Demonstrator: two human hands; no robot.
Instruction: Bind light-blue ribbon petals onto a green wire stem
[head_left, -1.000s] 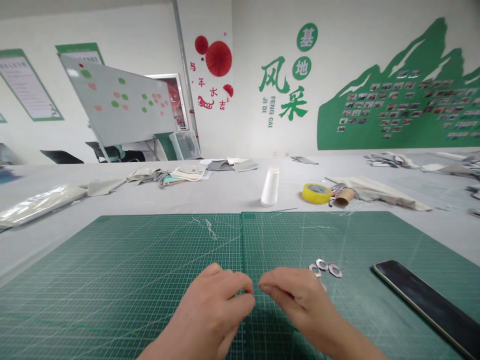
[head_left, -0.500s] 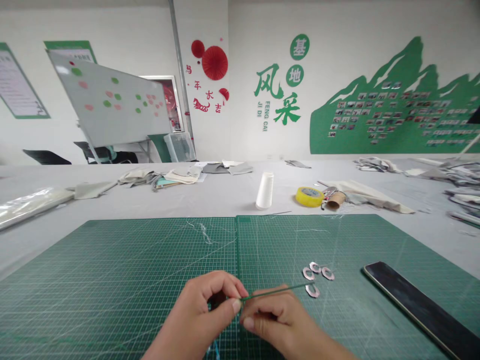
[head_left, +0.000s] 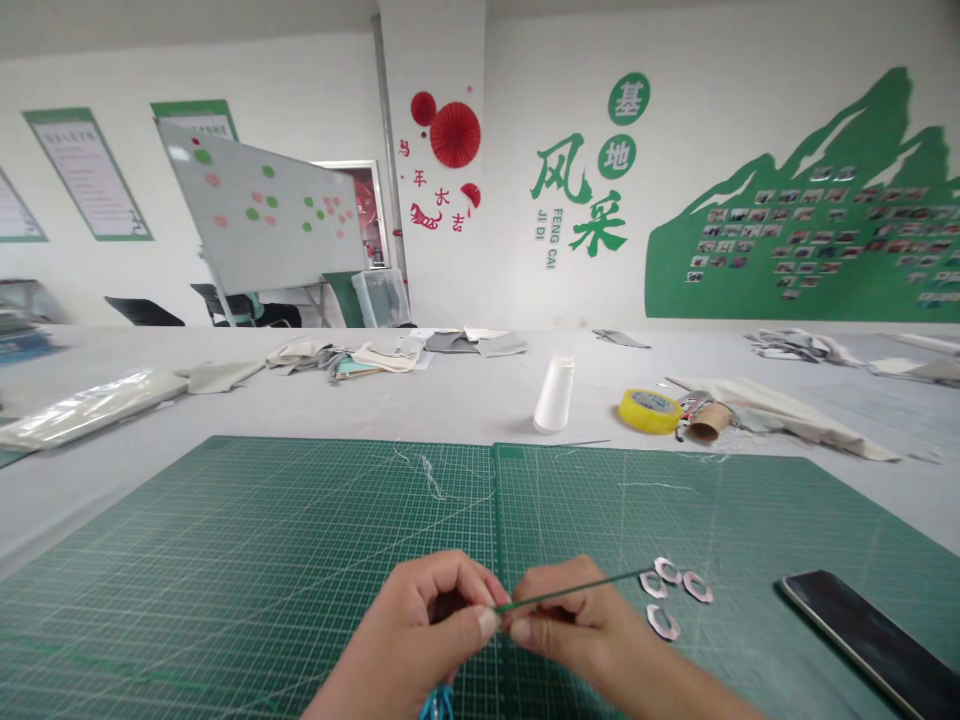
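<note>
A thin green stem, like a wrapped wire [head_left: 577, 592], runs from my fingertips up to the right. My left hand [head_left: 427, 625] pinches its lower end between thumb and forefinger. My right hand [head_left: 574, 625] is closed right beside it, thumb against forefinger at the same end of the stem. Below my left hand hangs a bit of bright blue material [head_left: 437, 703], mostly hidden by the palm. Several small pinkish-white rings [head_left: 663, 622] lie on the green cutting mat [head_left: 300, 530] near the stem's far tip.
A dark phone [head_left: 862, 630] lies on the mat at the right. Beyond the mat stand a white thread cone [head_left: 554, 395], a yellow tape roll [head_left: 649, 411] and a cardboard tube [head_left: 709, 422]. Loose white threads [head_left: 430, 478] lie on the mat. Fabric scraps [head_left: 382, 353] line the table's far side.
The view has turned a little to the left, so everything sits further right. Both hands still pinch the stem, fingertips closer together, and more of the blue material shows below the left hand.
</note>
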